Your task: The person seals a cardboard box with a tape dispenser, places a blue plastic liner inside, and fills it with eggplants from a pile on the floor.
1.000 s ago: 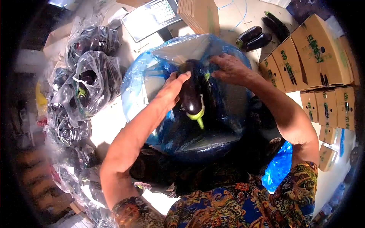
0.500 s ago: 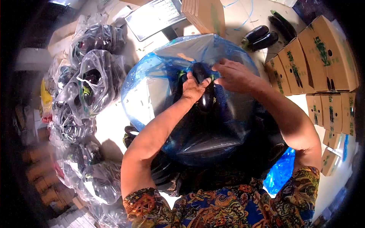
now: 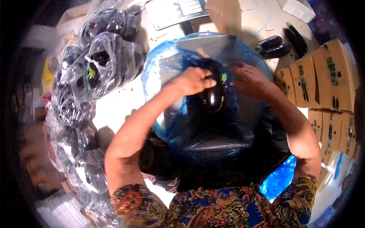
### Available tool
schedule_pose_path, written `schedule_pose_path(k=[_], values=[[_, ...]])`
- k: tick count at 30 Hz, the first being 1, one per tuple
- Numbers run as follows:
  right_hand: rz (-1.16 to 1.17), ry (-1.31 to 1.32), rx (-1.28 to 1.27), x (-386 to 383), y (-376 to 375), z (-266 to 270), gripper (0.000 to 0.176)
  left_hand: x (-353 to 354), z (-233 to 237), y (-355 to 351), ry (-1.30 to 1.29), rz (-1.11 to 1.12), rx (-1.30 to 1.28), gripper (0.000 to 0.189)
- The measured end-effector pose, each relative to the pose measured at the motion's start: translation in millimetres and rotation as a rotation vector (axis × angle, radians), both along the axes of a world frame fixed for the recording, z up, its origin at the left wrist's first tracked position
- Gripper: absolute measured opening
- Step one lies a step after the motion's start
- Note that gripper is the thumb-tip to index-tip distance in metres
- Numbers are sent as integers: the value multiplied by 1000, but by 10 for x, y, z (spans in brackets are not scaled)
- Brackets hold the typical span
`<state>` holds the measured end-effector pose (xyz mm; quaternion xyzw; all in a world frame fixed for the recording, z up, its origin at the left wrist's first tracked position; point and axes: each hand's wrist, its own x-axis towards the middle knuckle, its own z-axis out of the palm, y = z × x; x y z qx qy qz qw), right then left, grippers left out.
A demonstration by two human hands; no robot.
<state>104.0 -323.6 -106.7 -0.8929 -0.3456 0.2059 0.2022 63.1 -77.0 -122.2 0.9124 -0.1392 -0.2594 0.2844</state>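
A box lined with a translucent blue plastic bag (image 3: pixel 159 53) stands in front of me, its liner folded out over the rim. Inside lie glossy dark eggplants (image 3: pixel 213 98), some with green stem ends showing. My left hand (image 3: pixel 194 81) is closed, its fingers and thumb against the left side of an upper eggplant. On the other side, my right hand (image 3: pixel 251 80) has its slightly blurred fingers bent and apart, close to a green stem end. Shadow hides much of the box's contents.
Clear bags of eggplants (image 3: pixel 108 62) line the left side. Loose eggplants (image 3: pixel 274 46) lie on the floor at the upper right. Cardboard boxes (image 3: pixel 330 76) stand in rows on the right. A flat scale-like plate (image 3: pixel 176 13) and a cardboard piece (image 3: pixel 224 17) are beyond the lined box.
My left hand has gone from spread over the eggplants to closed at their left side. My right hand stays near the stem end. The whole view has shifted, with surroundings displaced.
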Motion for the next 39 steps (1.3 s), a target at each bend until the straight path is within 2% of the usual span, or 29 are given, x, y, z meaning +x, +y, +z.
schedule_pose_path(k=[2, 3, 4, 6, 8, 9, 10, 11, 12, 14, 16, 18, 20, 22, 24, 26, 28, 29, 32, 33, 34, 36, 38, 39], values=[[39, -61, 46, 51, -161, -152, 41, -282, 584, 327, 128, 245, -416, 56], [70, -87, 76, 75, -157, -232, 42, -497, 822, 532, 46, 379, -455, 51], [50, 18, -49, 80, -86, -47, 43, -766, 979, 763, -41, 524, -487, 46], [3, 172, 81, 152, -200, -132, 43, -1438, 1036, 1220, -160, 845, -484, 46], [-84, 386, 116, 95, -156, 163, 42, -2364, 613, 1816, -102, 1175, -456, 48], [-169, 500, 95, 22, -77, 393, 42, -2941, 331, 2029, -92, 1240, -467, 49], [-153, 358, 147, 43, -119, 312, 45, -3556, -75, 2249, 40, 1434, -283, 53], [-195, 340, 50, 158, -180, 266, 48, -4253, -543, 2379, 130, 1616, -209, 54], [-182, 288, 52, 198, -193, 237, 48, -4856, -810, 2196, 65, 1807, -197, 53], [-178, 168, 66, 221, -213, 183, 47, -5696, -1243, 1830, 148, 1992, 46, 55], [-166, 65, 146, 372, -352, -8, 44, -6822, -2108, 1754, 536, 2105, 193, 55], [-153, 53, 206, 479, -385, -39, 42, -7124, -2540, 1111, -2, 2326, 369, 60], [-155, 135, 262, 515, -375, 2, 40, -7379, -2935, 837, 401, 2210, 167, 70], [-210, 145, 243, 595, -442, -42, 40, -6830, -3043, 340, 556, 2330, 124, 77], [-195, 136, 222, 564, -432, -52, 38, -6068, -2660, 188, 763, 2510, -434, 77], [-162, 215, 256, 458, -400, -61, 37, -5769, -2657, 139, 611, 2574, -1128, 74], [-185, 273, 220, 424, -379, -94, 38, -5677, -2830, 89, 434, 2743, -1073, 67], [-200, 288, 205, 407, -354, -100, 38, -5683, -2857, 73, 466, 2743, -959, 60], [-200, 257, 211, 452, -408, -180, 39, -6075, -2842, 7, 403, 2330, -1445, 57], [-113, 230, 229, 458, -423, -138, 40, -5701, -2111, -8, 245, 2176, -1570, 58], [-27, 203, 251, 465, -438, -94, 41, -5719, -1908, -14, 232, 2195, -1635, 61], [-68, 70, 239, 519, -406, -175, 40, -5801, -1490, 66, 209, 2131, -1646, 69], [-170, 63, 200, 652, -427, -225, 36, -5374, -600, 277, 155, 1832, -1654, 73], [-259, 43, 157, 491, -295, -77, 33, -5306, -472, 394, 111, 1806, -1581, 81]])
